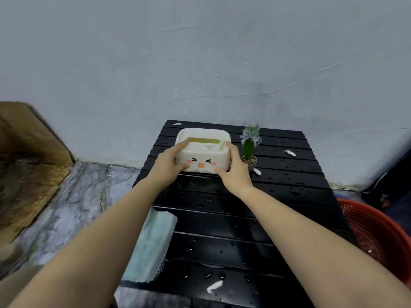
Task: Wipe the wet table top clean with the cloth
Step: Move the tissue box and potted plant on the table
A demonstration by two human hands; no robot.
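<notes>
At frame centre, the tissue box (pixel 202 155) is clasped by the left hand (pixel 171 162) and right hand (pixel 234 170), fingers spread; clearing precedes wiping, so the cloth (pixel 153 243) must be fetched next.

single head cam, wide-angle, looks forward and down from above the near edge of the black slatted table (pixel 278 218), close in, facing the wall (pixel 200 52) behind it.
</notes>
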